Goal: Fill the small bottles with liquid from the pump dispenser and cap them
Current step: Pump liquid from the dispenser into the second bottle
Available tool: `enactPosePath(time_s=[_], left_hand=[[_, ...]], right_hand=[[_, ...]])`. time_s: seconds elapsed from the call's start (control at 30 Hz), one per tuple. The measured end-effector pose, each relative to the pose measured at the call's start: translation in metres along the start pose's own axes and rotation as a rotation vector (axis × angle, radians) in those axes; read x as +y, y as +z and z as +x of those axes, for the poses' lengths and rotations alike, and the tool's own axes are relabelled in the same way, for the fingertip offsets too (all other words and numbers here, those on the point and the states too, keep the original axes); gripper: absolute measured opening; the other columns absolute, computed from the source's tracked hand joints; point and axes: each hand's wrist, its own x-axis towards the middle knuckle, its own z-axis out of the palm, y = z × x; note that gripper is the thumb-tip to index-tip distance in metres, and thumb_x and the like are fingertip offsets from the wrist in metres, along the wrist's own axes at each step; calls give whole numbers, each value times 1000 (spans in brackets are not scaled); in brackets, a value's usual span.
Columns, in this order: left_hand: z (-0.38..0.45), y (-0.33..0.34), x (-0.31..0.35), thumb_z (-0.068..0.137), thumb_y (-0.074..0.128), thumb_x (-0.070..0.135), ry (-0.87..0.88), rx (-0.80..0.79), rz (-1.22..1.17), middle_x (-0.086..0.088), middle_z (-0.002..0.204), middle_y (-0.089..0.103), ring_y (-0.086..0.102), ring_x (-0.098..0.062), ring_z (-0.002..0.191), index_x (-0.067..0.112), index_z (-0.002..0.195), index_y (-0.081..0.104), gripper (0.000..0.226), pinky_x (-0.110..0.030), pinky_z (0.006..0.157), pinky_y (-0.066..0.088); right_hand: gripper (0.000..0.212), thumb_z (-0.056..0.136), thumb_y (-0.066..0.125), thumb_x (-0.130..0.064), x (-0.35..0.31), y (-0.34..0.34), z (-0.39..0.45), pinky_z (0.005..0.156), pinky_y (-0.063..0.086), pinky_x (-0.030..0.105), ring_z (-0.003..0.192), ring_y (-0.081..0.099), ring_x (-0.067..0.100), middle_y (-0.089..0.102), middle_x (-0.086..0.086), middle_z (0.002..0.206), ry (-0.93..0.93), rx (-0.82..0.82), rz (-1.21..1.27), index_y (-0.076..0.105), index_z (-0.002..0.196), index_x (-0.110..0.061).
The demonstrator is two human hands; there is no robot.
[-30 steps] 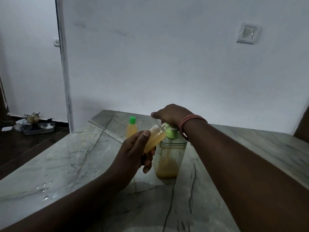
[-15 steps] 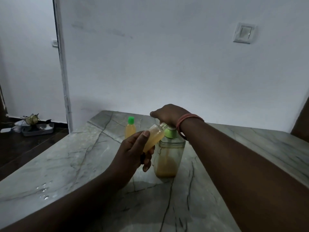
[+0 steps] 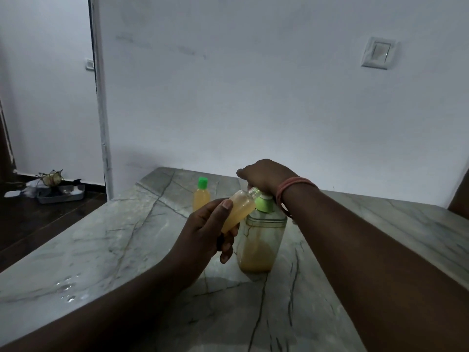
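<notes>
Nearest: both forearms reach in over the marble surface (image 3: 106,240); a few wet drops sit at its near-left edge.

Left hand (image 3: 205,232) clamped around an uncapped small bottle (image 3: 239,209), tilted, its open neck up under the pump's spout. The bottle looks nearly full of cloudy yellow liquid.

Right hand (image 3: 264,175) lies palm-down on the pump dispenser (image 3: 261,240), fingers curled over the head; whether it grips or merely presses, cannot tell.

Advice for this step: short, slow strokes now, mouth kept tight under the spout, stopping short of the neck.

The dispenser is clear-walled with a green collar, roughly a third full.

Farther back, a capped bottle (image 3: 201,195) stands upright, green cap on.
</notes>
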Motion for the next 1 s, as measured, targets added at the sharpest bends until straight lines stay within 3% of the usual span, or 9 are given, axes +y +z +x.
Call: enactPosePath(time_s=[0.07,0.2,0.33,0.43,0.6,0.7,0.8,0.87,1.0], left_hand=[[-2,1,2,97,49,38,-1,5,-6,-12,76,57,47,-17,51,10,122,60,38,-28,44,42],[-3,2,3,95,51,41,-26,-10,-15,-12,77,57,47,-17,51,9,124,59,44,-28,44,42],[-1,0,1,96,48,40,-5,-27,-1,-12,79,58,48,-17,52,12,124,59,41,-28,45,43],[-1,-1,0,97,47,40,5,-30,5,-12,79,59,49,-17,53,13,121,59,38,-29,45,43],[-1,-1,3,97,49,43,0,-25,1,-11,79,59,49,-17,52,16,118,63,37,-29,45,44],[-2,-1,2,99,50,44,3,-48,-21,-9,78,60,49,-17,52,20,117,66,34,-28,46,43],[1,-2,-1,98,49,41,-1,-40,-17,-10,78,59,48,-18,52,17,119,64,35,-28,45,43],[1,-3,-2,98,48,39,14,-43,-19,-11,78,59,49,-18,52,17,116,65,33,-29,45,43],[1,-3,-2,97,49,41,7,-41,-36,-10,77,59,48,-18,52,22,110,67,30,-29,45,43]], right_hand=[[34,94,44,-32,-1,-1,1,71,44,30,74,58,21,72,8,107,-8,-4,-24,68,91,-8],[33,97,52,-42,-5,-13,-8,69,43,28,78,56,20,64,2,101,-22,-30,-83,66,100,-12],[27,98,48,-24,0,-9,-7,54,35,24,62,50,16,66,6,91,-60,-16,-14,65,83,-10],[28,94,53,-29,4,-3,-2,57,37,26,65,54,18,71,8,103,23,11,86,69,80,-11],[34,93,55,-34,0,-5,0,71,45,30,75,59,22,72,11,107,24,-5,71,71,98,-4],[30,94,58,-41,-4,-13,-3,68,44,29,66,56,17,68,7,95,10,-38,-33,68,92,-13],[32,94,56,-38,0,-9,1,56,39,25,57,51,15,67,2,78,-5,10,37,68,81,-11],[31,93,56,-36,4,-3,1,57,40,26,59,54,16,71,3,85,26,21,88,70,83,-10],[29,93,53,-34,3,-1,-1,73,44,30,73,58,21,73,6,106,22,-3,51,68,85,-10]])
